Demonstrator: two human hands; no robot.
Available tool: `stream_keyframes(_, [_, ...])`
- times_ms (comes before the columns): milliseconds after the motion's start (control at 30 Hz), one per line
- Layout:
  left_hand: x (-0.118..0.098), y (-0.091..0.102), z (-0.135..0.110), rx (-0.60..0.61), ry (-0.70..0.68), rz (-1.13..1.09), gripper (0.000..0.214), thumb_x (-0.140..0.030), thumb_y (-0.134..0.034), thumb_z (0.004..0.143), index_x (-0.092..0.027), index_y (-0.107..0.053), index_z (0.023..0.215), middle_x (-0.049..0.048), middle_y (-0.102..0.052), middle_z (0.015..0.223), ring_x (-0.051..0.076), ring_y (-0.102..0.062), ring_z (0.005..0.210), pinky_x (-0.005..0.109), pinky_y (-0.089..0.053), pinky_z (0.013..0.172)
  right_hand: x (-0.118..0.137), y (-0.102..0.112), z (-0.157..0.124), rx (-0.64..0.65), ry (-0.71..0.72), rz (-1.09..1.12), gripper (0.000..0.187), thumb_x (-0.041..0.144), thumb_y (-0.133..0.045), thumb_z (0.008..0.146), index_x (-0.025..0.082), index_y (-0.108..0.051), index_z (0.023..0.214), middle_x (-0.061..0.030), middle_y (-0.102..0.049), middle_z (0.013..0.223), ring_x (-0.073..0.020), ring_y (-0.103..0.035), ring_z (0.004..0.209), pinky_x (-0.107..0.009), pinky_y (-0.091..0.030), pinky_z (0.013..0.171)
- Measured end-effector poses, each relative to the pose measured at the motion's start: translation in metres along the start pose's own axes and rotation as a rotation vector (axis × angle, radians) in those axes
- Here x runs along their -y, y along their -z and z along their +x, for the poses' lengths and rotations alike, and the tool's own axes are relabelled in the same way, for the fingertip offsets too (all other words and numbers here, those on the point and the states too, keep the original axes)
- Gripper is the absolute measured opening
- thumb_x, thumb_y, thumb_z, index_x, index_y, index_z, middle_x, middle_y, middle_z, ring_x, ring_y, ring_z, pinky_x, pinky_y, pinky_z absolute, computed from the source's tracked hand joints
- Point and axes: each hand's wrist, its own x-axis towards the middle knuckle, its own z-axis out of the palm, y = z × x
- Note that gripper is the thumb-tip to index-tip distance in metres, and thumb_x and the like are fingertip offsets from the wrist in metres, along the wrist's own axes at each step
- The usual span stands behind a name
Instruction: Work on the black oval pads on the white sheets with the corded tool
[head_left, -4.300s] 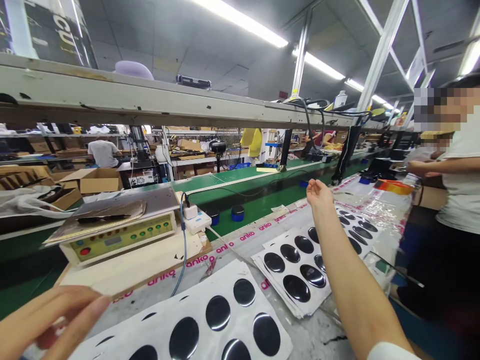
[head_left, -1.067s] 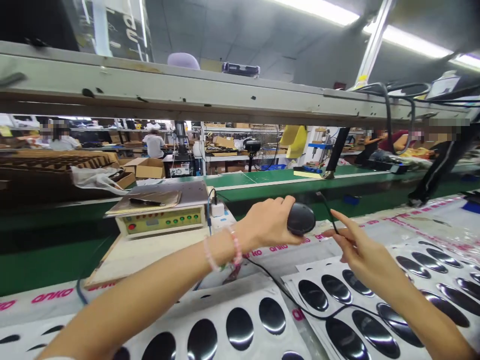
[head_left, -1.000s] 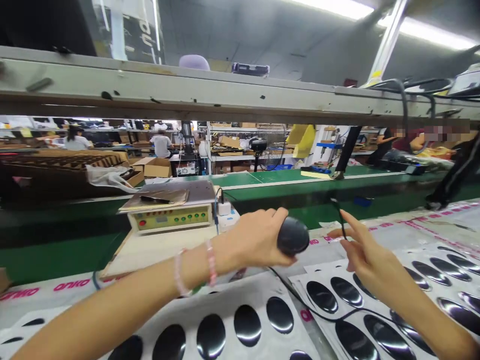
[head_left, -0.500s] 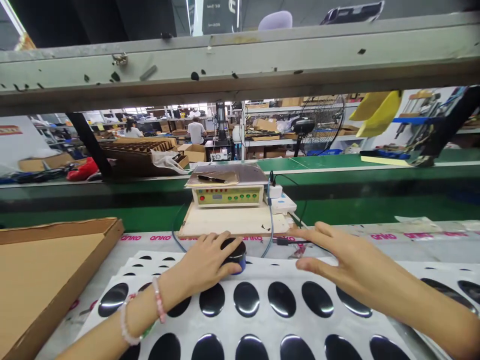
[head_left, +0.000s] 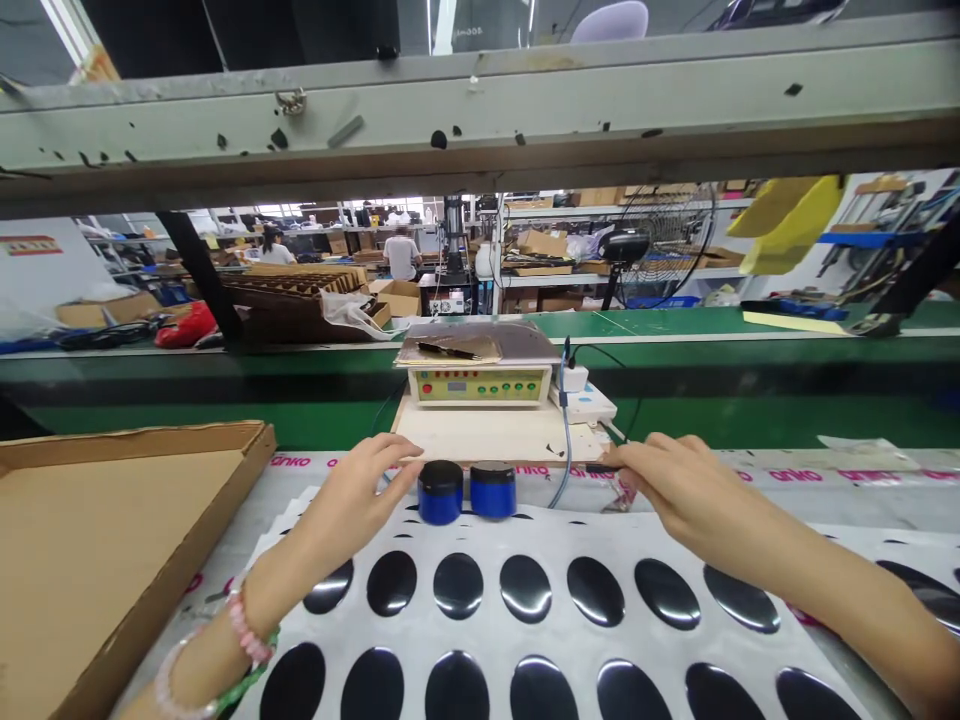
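Note:
Two short blue cylinders with black tops, the left one (head_left: 441, 497) and the right one (head_left: 493, 494), stand side by side on a white sheet (head_left: 536, 535) with rows of black glossy ovals. My left hand (head_left: 364, 495) is just left of the left cylinder, its thumb and fingers apart and nothing between them. Over on the right, my right hand (head_left: 667, 478) pinches a black cable (head_left: 598, 468) near its plug end, at the front edge of a pale board. Part of the cable is hidden by the fingers.
A control box (head_left: 480, 386) with buttons, a pen on top, sits on the board (head_left: 480, 435). Beside it are a white power strip (head_left: 589, 405) and a blue cable (head_left: 568, 440). A cardboard tray (head_left: 259, 450) lies left. A shelf beam (head_left: 585, 105) crosses overhead.
My left hand has let go of a blue cylinder and drawn left, so both cylinders now show. My right hand has gone from spread fingers to a pinch on the black cable. The view has shifted.

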Motion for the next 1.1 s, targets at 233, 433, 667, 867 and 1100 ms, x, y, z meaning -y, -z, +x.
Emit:
stream_keyframes(233, [0.011,-0.032,0.027,0.262,0.189,-0.006,0.063,-0.063,-0.044,0.090,-0.014,-0.052,0.129,0.0127,-0.058,0.129,0.026,-0.057,0.114,0.038,-0.045,0.097,0.043,-0.001,0.031,0.191,-0.079,0.124,0.033,0.038,-0.032,0.098,0.020,-0.056,0.110,-0.0094,-0.064,0.092,-0.0281,-0.059,0.084,-0.033,-0.040,0.066])
stream_keyframes(433, [0.029,-0.029,0.081,0.138,0.377,0.134,0.045,-0.052,-0.039,0.098,-0.014,-0.062,0.105,0.0086,-0.065,0.107,0.022,-0.061,0.101,0.044,-0.046,0.094,0.071,-0.041,0.057,0.222,-0.065,0.200,0.050,0.062,-0.059,0.084,0.018,-0.058,0.107,-0.0069,-0.065,0.083,-0.0271,-0.062,0.079,-0.029,-0.041,0.062])
stream_keyframes(667, [0.063,-0.041,0.132,0.060,0.541,0.295,0.044,-0.055,-0.050,0.093,-0.014,-0.063,0.093,0.0079,-0.064,0.097,0.022,-0.061,0.098,0.043,-0.047,0.091,0.053,-0.056,0.065,0.321,-0.099,0.336,0.063,0.047,-0.074,0.075,0.016,-0.051,0.126,-0.0061,-0.064,0.083,-0.0251,-0.061,0.077,-0.026,-0.040,0.059])
stream_keyframes(867, [0.053,-0.029,0.128,0.121,0.548,0.168,0.044,-0.056,-0.052,0.092,-0.013,-0.063,0.089,0.0080,-0.065,0.094,0.023,-0.061,0.097,0.045,-0.046,0.092,0.033,-0.068,0.065,0.317,-0.096,0.453,0.073,0.052,-0.074,0.075,0.021,-0.046,0.136,-0.0049,-0.062,0.085,-0.0266,-0.061,0.083,-0.027,-0.042,0.064])
stream_keyframes(1100, [0.021,-0.028,0.039,0.358,0.328,-0.371,0.076,-0.053,-0.075,0.070,-0.021,-0.047,0.133,0.0081,-0.057,0.129,0.024,-0.059,0.111,0.033,-0.048,0.096,0.044,-0.029,0.054,0.088,-0.029,0.508,0.040,0.048,-0.028,0.100,0.020,-0.052,0.084,-0.0039,-0.058,0.080,-0.0218,-0.055,0.077,-0.030,-0.036,0.068])
